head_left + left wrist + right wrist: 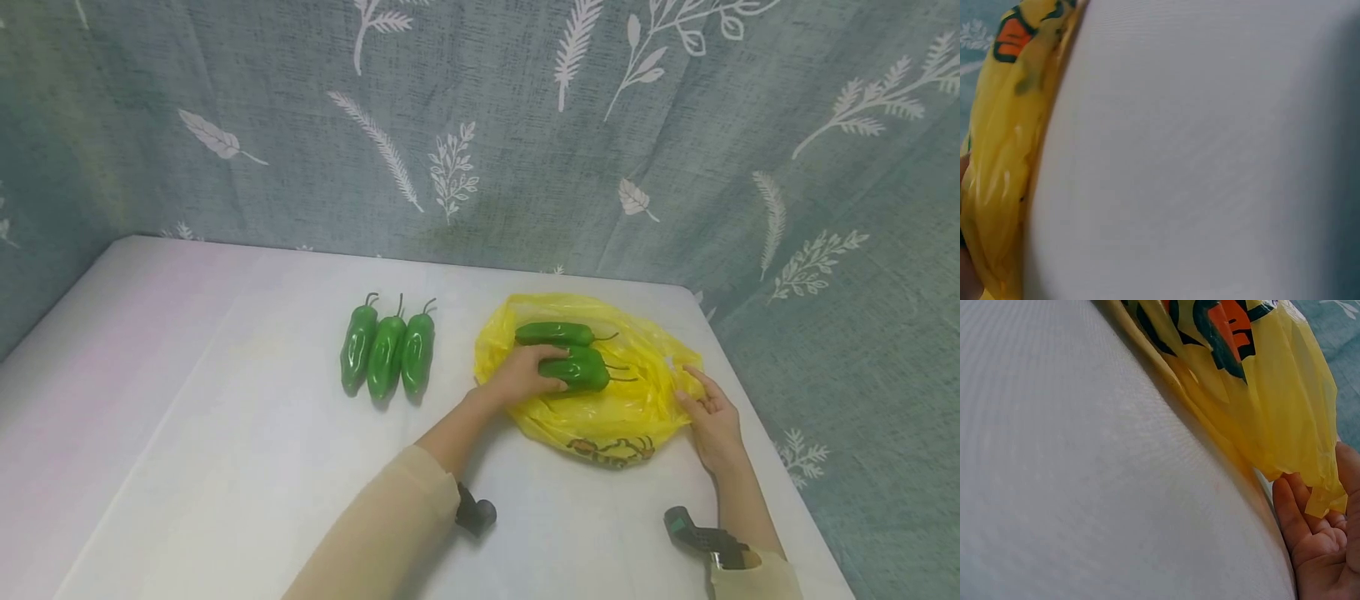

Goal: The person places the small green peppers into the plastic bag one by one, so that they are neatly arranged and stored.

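A yellow plastic bag [592,412] lies spread on the white table, its mouth facing up. Inside it, one glossy green chili pepper [555,333] lies at the back. In front of that pepper, my left hand [521,375] reaches over the bag's left rim and grips green chili peppers [581,369] between thumb and fingers; two stems point right. My right hand [716,421] pinches the bag's right edge between thumb and fingers. The right wrist view shows the yellow film [1291,419] bunched at the right hand's fingers [1291,506]. In the left wrist view, the bag's side [1004,162] hides most of the left hand.
Three more green chili peppers [387,354] lie side by side left of the bag, stems toward the back. A patterned grey-green curtain [480,150] hangs behind and to the right of the white table [225,433]. The table's right edge runs close beside my right hand.
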### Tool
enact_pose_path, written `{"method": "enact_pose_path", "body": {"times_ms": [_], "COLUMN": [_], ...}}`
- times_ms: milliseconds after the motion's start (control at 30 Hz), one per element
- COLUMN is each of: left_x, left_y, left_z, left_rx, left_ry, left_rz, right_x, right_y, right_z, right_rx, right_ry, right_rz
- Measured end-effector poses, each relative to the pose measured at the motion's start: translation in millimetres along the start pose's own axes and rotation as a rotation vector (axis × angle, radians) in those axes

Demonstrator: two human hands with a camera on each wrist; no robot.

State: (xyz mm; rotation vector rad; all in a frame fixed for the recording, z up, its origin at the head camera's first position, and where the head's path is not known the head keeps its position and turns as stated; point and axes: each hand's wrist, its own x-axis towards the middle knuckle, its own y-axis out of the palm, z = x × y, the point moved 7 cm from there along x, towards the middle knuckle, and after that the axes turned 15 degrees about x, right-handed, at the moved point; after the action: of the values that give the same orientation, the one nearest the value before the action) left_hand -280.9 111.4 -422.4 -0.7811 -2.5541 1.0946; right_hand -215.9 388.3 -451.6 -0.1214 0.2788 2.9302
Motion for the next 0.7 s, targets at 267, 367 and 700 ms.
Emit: {"method": "enact_pose_path", "body": {"times_ms": [267, 367, 700], "left_x": [0.7, -0.1, -4.1], "left_y": [5.7, 6.0, 2.2], "left_z": [3.3, 2.8, 0.6], "left_rx": [0.016, 0.044, 0.082], "left_ry": [-0.022, -0.023, -0.046], "left_rz": [-0.064, -0.081, -0.149], "right_x": [0.5, 0.2, -0.1], "right_y": [-2.3, -2.9, -1.8], "right_z": [-1.0, -1.3, -0.1], "right_rx": [-0.056, -0.06, -0.059], "right_ry": [0.031, 0.034, 0.026], "right_rz": [-0.028, -0.036, -0.041]}}
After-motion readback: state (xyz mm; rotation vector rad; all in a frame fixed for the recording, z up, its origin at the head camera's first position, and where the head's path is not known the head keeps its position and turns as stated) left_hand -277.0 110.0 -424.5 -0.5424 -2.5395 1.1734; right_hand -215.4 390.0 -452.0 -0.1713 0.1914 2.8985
